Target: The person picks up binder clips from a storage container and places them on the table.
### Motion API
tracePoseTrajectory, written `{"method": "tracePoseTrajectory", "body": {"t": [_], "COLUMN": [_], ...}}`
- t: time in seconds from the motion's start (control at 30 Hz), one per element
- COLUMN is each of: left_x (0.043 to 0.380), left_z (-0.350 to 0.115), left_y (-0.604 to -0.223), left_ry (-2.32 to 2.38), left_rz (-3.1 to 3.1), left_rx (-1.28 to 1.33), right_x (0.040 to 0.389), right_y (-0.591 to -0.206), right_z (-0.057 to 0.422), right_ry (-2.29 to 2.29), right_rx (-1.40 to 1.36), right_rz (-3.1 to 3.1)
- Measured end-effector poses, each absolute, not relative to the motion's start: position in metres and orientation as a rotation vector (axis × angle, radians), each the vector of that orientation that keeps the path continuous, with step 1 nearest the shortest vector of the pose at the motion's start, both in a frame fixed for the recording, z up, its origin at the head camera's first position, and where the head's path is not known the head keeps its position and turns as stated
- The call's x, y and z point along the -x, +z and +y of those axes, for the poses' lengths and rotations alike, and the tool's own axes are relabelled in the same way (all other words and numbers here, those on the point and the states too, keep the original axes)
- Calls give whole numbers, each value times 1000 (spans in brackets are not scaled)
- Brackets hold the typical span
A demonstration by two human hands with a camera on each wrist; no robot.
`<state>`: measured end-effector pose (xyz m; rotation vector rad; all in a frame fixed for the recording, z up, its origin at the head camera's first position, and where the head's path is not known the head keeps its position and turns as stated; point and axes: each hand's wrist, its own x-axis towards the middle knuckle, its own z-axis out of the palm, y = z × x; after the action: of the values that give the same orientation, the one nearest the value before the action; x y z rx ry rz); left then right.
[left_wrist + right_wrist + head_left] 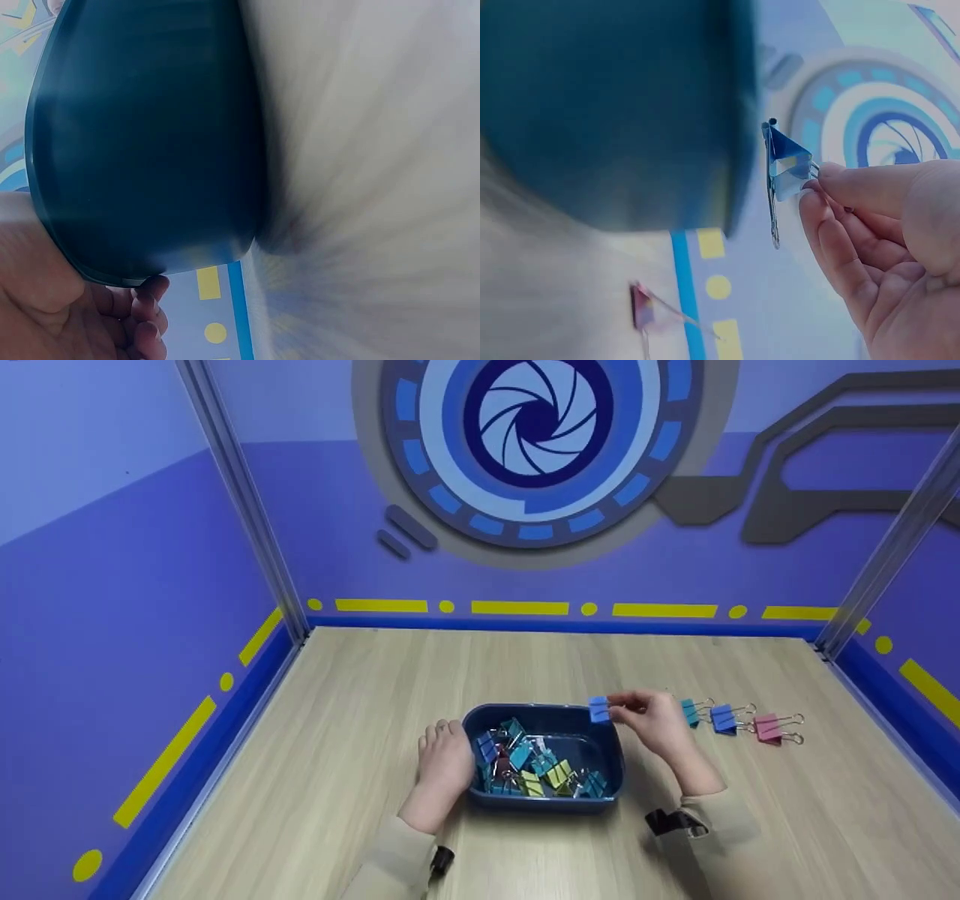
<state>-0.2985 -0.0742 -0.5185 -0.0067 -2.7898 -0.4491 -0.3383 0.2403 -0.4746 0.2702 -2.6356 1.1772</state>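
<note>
A dark blue plastic box (544, 804) holds several binder clips in teal, yellow, blue and dark red. Above its right back rim, my right hand (660, 724) pinches a blue binder clip (599, 709) between thumb and fingertips; the right wrist view shows that clip (789, 161) held by its wire handle. At the box's left side my left hand (444, 757) holds the rim. Its curled fingers (154, 307) touch the box edge in the left wrist view, with the thumb hidden behind the wall.
Right of the box, a teal clip (690, 712), a blue clip (724, 720) and a pink clip (769, 729) stand in a row on the wooden table (360, 682). Blue printed panels (300, 510) enclose the back and sides.
</note>
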Motion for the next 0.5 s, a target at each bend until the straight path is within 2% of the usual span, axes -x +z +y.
{"method": "tracePoseTrajectory", "body": {"t": [0.2,0.5], "left_x": [299,300], "left_z": [-75,-76], "left_y": [-517,-519], "left_ry": [-464,-473], "left_rz": [-2806,-2784], "left_rx": [-3,5], "right_x": [344,359], "right_y": [-478,-508], "right_z": [263,282], "right_ry": [1133,1133], "right_rx": [-199,-174], "right_rz": [-2633,-2748]}}
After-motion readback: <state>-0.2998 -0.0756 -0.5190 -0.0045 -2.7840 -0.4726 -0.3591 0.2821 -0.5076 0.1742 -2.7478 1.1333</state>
